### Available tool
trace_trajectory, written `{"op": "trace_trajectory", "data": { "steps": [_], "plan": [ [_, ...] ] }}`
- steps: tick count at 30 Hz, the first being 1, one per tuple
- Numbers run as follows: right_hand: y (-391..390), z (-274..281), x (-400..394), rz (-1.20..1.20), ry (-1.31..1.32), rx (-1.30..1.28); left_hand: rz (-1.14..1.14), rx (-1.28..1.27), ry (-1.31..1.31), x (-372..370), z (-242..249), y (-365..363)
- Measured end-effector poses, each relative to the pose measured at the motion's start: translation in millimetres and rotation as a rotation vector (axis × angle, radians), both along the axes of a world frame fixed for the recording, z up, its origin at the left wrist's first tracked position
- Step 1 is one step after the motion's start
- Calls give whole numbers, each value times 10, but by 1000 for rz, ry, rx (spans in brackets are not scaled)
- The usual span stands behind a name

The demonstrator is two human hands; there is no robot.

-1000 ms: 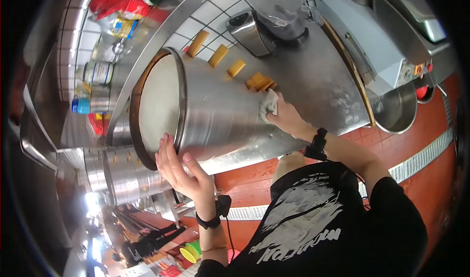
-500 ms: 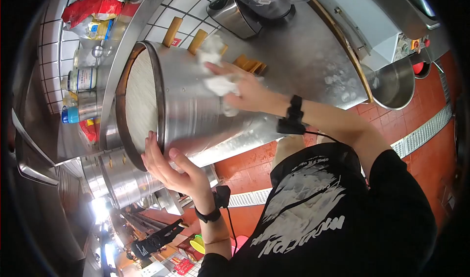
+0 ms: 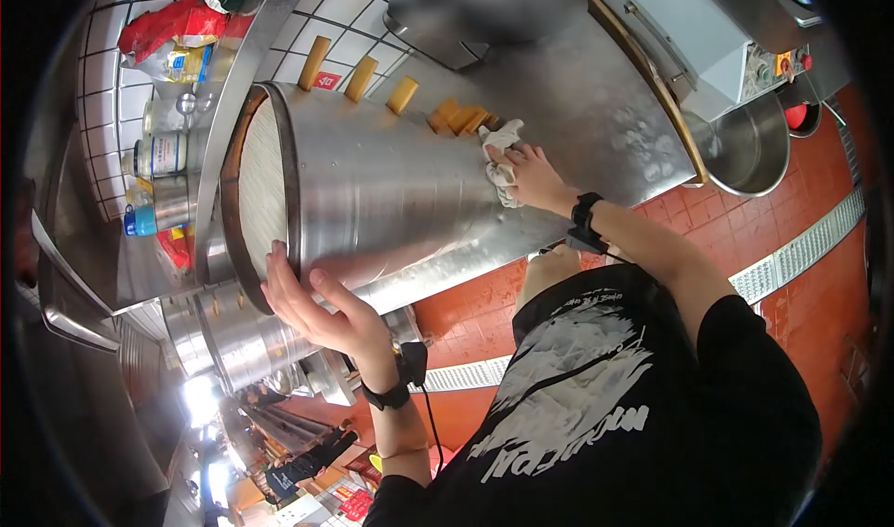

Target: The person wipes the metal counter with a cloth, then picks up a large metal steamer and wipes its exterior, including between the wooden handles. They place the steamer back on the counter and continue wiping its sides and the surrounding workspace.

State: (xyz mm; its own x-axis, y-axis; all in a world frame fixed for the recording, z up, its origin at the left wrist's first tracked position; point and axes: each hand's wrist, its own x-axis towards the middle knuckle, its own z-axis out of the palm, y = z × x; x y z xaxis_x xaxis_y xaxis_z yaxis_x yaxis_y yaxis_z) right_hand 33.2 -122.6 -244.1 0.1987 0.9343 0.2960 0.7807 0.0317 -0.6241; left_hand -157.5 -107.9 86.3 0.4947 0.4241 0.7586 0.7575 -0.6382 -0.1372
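Observation:
A large metal steamer drum (image 3: 372, 182) lies across the view, its pale lined round face (image 3: 262, 178) turned left. My left hand (image 3: 321, 313) rests at the lower edge of its rim, fingers stretched out and thumb apart. At the drum's other end, my right hand (image 3: 535, 175) is closed on a crumpled white cloth (image 3: 503, 155), which touches the metal. Wooden pegs (image 3: 361, 78) stick out along the drum's upper side, and several yellowish wooden pieces (image 3: 458, 117) sit close to the cloth.
A metal worktop (image 3: 596, 108) extends beyond the drum to a wooden edge strip (image 3: 643, 71). A metal bowl (image 3: 745, 150) is at right. Jars (image 3: 168, 154) and bags stand on a shelf at left. A person in black (image 3: 303, 466) is at lower left.
My right hand has moved right with the cloth, from the drum's middle to its far end. My left hand has shifted slightly and stays at the rim.

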Motion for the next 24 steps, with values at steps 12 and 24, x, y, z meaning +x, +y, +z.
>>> {"op": "trace_trajectory", "data": {
  "steps": [12, 24],
  "plan": [
    [202, -257, 11, 85, 33, -14, -65, -133, -31, -92, 108, -87],
    [498, 117, 252, -44, 803, -187, -23, -151, 65, -163, 113, -101]
  ]
}}
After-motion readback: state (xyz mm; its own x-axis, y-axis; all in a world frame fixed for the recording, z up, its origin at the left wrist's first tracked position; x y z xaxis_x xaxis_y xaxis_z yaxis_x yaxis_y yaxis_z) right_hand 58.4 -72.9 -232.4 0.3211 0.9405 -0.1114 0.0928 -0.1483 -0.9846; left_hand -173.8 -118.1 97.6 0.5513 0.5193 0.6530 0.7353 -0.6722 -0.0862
